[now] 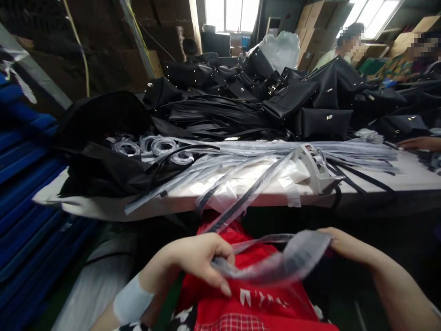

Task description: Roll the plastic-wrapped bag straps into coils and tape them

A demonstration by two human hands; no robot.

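Observation:
My left hand [203,257] is closed around one end of a clear plastic sleeve [275,266], thumb pointing down to the right. My right hand [339,243] grips the sleeve's other part; its fingertips are partly hidden behind the plastic. Between the hands the sleeve sags in a blurred curve in front of a red apron [255,303]. A dark strap in clear plastic [255,188] slants from the table edge down toward my left hand. Beyond the hands, a tape dispenser [310,170] stands near the table's front edge.
On the white table [113,209] lie plastic-wrapped straps [354,154], coiled straps [163,146] and a heap of black bags [289,99]. Blue stacked material [27,184] rises at left. A co-worker's hand [420,143] reaches in from the right; a person [347,46] is farther back.

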